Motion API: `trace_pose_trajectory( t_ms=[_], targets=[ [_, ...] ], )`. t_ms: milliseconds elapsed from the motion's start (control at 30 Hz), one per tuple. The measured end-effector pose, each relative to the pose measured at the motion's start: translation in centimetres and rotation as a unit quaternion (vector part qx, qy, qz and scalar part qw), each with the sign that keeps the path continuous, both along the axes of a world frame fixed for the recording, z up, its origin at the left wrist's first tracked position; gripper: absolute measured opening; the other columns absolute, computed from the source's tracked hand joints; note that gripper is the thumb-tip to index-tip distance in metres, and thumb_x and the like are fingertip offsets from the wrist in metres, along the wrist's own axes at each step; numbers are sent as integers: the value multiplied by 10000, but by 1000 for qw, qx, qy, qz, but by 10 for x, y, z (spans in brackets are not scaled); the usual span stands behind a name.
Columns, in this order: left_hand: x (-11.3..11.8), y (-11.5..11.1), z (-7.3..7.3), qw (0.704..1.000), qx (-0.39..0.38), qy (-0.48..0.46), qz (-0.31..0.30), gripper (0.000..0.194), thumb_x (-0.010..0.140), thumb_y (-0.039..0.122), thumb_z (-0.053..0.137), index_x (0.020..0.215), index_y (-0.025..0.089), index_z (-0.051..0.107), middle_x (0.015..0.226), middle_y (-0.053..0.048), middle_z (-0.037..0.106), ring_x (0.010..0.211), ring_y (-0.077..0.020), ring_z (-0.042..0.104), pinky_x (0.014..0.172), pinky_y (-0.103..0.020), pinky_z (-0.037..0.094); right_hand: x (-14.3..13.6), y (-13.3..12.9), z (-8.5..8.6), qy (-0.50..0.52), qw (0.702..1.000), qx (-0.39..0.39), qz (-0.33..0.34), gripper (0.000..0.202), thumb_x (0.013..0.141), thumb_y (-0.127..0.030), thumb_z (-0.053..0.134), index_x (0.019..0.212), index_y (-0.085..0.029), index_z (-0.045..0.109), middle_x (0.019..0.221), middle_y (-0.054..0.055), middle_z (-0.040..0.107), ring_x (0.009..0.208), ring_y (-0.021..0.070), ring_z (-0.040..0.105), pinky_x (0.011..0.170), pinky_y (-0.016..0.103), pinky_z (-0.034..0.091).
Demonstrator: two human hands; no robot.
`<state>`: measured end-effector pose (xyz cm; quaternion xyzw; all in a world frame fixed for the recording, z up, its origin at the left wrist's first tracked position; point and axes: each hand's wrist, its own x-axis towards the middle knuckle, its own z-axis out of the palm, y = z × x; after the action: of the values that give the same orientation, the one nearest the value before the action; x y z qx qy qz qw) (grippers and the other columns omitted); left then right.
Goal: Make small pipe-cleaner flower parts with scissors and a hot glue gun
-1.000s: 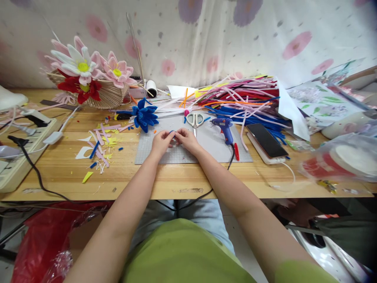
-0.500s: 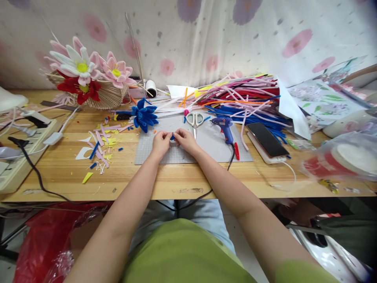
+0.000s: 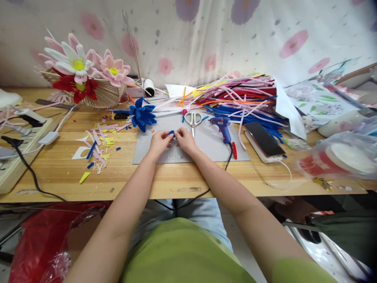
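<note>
Over the grey cutting mat (image 3: 203, 151), my left hand (image 3: 160, 142) and my right hand (image 3: 186, 140) meet fingertip to fingertip. Between them they pinch a small piece of blue pipe cleaner (image 3: 172, 134), mostly covered by the fingers. Behind my left hand rests a blue pipe-cleaner flower (image 3: 143, 114) with pointed petals. White-handled scissors (image 3: 193, 119) lie just beyond my right hand, blades toward me. To the right of them a blue glue gun (image 3: 221, 126) lies on the mat, with a red cap-like piece (image 3: 234, 150) beside its cord.
Pink, red and blue pipe cleaners (image 3: 244, 94) are heaped at the back. Yellow, pink and white scraps (image 3: 101, 141) litter the left side. A flower basket (image 3: 103, 95) stands back left, a power strip (image 3: 29, 147) far left. On the right are a phone (image 3: 264, 139) and a bagged cup (image 3: 332, 159).
The blue piece shows a little more above my fingertips, and both hands stay together. The whole view has shifted slightly.
</note>
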<state>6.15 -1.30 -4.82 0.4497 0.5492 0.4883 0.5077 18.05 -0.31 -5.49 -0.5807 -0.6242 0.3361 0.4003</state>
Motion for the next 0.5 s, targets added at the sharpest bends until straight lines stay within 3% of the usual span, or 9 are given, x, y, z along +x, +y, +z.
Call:
trace_pose_trajectory(
  t_ms=[267,500],
  targets=[
    [-3,-3,7,999,-23,-26,-1,196,573,129,725,741,107,627,583,9,612,516,-90,568,483,-195,456,4,5,-4,99,989,-50,95,177,792,-342,511,708,-187,496,591,-53,494,510,79,448,495,207,396],
    [-2,-5,7,1000,-27,-7,9,184,544,140,744,680,104,626,546,6,612,499,-103,574,487,-212,461,4,-2,2,-7,999,20,42,141,765,-264,523,653,-189,483,603,-45,491,592,95,441,609,235,386]
  ],
)
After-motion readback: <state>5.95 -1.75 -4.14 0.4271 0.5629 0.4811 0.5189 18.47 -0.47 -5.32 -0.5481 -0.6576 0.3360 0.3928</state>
